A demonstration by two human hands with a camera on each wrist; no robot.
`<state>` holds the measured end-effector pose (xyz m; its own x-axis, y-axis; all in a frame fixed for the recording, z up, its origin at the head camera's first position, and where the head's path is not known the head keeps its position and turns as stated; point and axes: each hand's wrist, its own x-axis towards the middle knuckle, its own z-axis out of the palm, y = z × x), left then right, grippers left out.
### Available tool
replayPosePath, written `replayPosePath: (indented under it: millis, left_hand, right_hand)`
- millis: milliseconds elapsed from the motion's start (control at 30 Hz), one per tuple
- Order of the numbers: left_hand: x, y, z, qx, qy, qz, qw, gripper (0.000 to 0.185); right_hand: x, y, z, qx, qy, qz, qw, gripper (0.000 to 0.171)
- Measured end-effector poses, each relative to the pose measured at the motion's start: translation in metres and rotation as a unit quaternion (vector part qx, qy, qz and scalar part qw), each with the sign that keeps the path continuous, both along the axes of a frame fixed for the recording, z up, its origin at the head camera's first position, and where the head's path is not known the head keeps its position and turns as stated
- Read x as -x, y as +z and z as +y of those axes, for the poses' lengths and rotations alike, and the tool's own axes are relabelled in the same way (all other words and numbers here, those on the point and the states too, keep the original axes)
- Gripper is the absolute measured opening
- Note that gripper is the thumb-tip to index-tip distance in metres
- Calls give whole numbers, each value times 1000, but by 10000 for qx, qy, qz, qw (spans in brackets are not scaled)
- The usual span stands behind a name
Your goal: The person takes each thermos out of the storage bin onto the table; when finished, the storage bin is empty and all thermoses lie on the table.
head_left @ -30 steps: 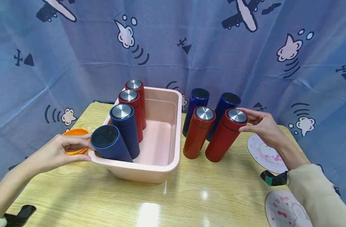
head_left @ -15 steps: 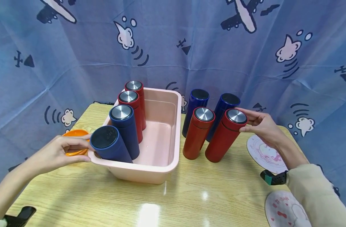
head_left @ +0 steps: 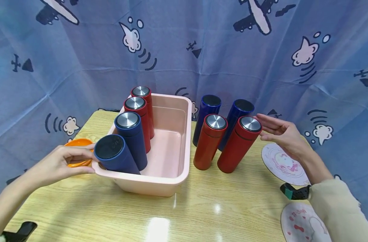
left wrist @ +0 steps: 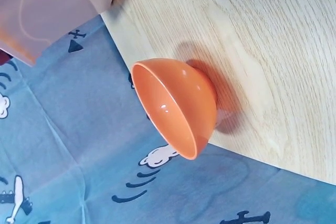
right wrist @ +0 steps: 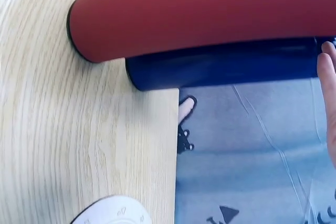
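In the head view my left hand (head_left: 63, 163) reaches over the near-left corner of a pink plastic bin (head_left: 172, 179). Its fingers and thumb hold a matte blue thermos (head_left: 123, 159) with a black lid, which leans toward that corner; the far fingertips are hidden behind the lid. To the right, my right hand (head_left: 283, 136) hovers with fingers spread, a small gap from the lid of a red thermos (head_left: 239, 144) standing on the table. Those fingers (right wrist: 328, 72) just enter the right wrist view's edge. Beside that thermos stands another red thermos (head_left: 209, 143).
Two glossy blue thermoses (head_left: 210, 104) stand behind the red pair. A blue thermos (head_left: 132, 136) and two red ones (head_left: 138, 107) line the bin's left side. An orange bowl (left wrist: 178, 106) lies beyond my left hand. Round printed mats (head_left: 283, 163) lie at right; a blue curtain (head_left: 172, 40) hangs behind.
My right hand has let go of the red thermos and drawn back slightly to the right, its fingers loosening. The left hand and its blue thermos stay in place.
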<state>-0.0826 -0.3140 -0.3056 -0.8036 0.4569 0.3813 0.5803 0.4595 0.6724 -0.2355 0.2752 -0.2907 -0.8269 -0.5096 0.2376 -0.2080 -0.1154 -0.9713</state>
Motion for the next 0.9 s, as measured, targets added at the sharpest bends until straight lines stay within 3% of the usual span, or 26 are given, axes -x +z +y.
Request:
replayPosePath:
  millis: [167, 400, 500, 667, 900]
  left_hand:
    - [0, -2, -2, -101, -106, 86, 9999, 46]
    - [0, -3, -3, -99, -156, 272, 9995, 48]
    - [0, -3, -2, -115, -154, 176, 9997, 47]
    - [-1, 0, -1, -60, -27, -93, 9999, 42]
    - [0, 0, -1, -49, -81, 12, 10000, 44]
  right_hand:
    - [-12, 7, 9, 499, -23, -32, 9987, 55]
    - [-36, 15, 9, 1029, -225, 265, 9941, 52]
    - [-46, 19, 6, 1246, -251, 311, 9914, 51]
    - [-63, 24, -2, 906, -504, 291, 9942, 50]
    - [-82, 32, -23, 448, -765, 323, 9955, 50]
